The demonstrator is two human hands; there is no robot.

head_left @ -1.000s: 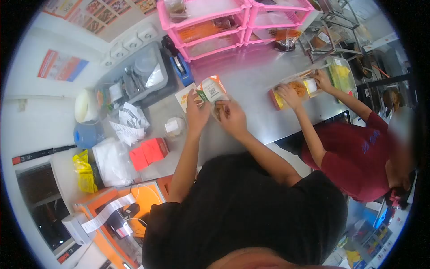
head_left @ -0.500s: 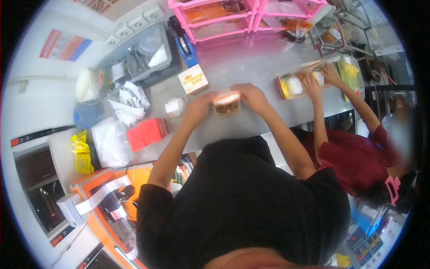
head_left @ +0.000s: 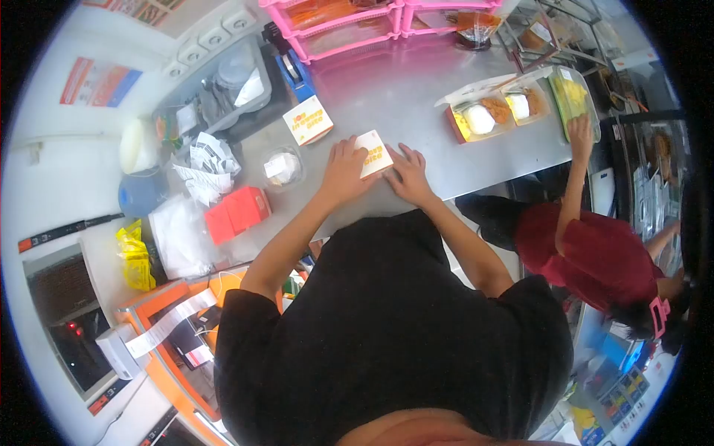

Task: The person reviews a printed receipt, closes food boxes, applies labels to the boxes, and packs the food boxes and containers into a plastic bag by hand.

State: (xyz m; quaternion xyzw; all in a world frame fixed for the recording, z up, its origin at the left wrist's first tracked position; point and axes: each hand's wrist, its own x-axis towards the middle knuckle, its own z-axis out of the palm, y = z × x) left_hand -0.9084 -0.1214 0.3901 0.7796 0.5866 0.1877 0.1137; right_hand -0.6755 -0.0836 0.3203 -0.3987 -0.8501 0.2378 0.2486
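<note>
A small cardboard food box [head_left: 375, 154], white on top with yellow lettering, sits on the metal counter in front of me with its lid down. My left hand [head_left: 345, 171] grips its left side, fingers bent against the edge. At the right side, my right hand [head_left: 409, 175] holds the near corner with its fingertips. Just beyond my left hand is a second closed box [head_left: 308, 120] with the same lettering. A clear round tub [head_left: 282, 167] with a white label stands to the left.
Two open meal boxes [head_left: 476, 119] with rice and fried food lie at the right. A co-worker's hand [head_left: 581, 137] touches a clear container [head_left: 573, 97] of yellow food. Pink drawers [head_left: 346, 37] stand at the back; red boxes [head_left: 236, 214] and crumpled paper [head_left: 208, 167] lie left.
The box between my hands had its inside showing; now its lid is down. The co-worker's hands have left the meal boxes, one moving to the yellow food container.
</note>
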